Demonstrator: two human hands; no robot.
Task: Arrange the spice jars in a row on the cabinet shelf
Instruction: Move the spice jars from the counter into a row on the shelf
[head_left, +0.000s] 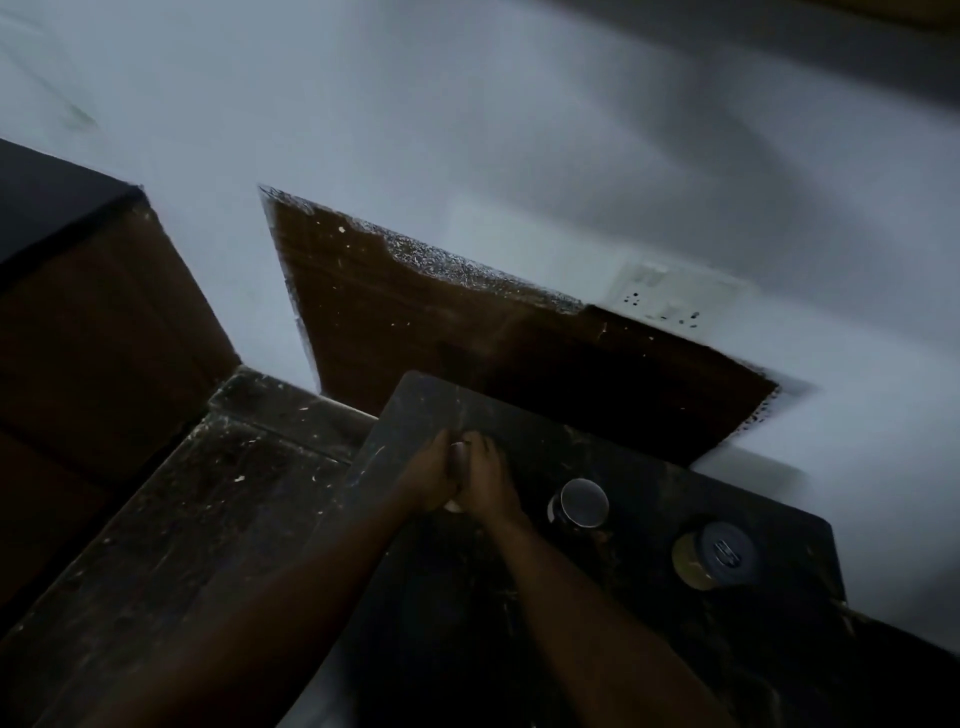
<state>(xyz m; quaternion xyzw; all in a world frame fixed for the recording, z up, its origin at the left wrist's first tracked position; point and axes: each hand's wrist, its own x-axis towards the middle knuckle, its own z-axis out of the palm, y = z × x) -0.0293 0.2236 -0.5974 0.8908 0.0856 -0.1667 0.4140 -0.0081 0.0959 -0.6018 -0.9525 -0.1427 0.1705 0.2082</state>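
**Dark shelf, pale wall**

The shelf (649, 499) is black with pale flecks. One jar (578, 505) has a dark grey lid; another jar (714, 556) shows mustard-yellow contents under a dark blue-grey lid. The wall (519, 130) is pale blue-grey.

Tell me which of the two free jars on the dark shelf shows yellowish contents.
The jar farthest right: its side looks yellowish under a dark lid. The jar with the round dark lid, nearer the hands, looks dark all over.
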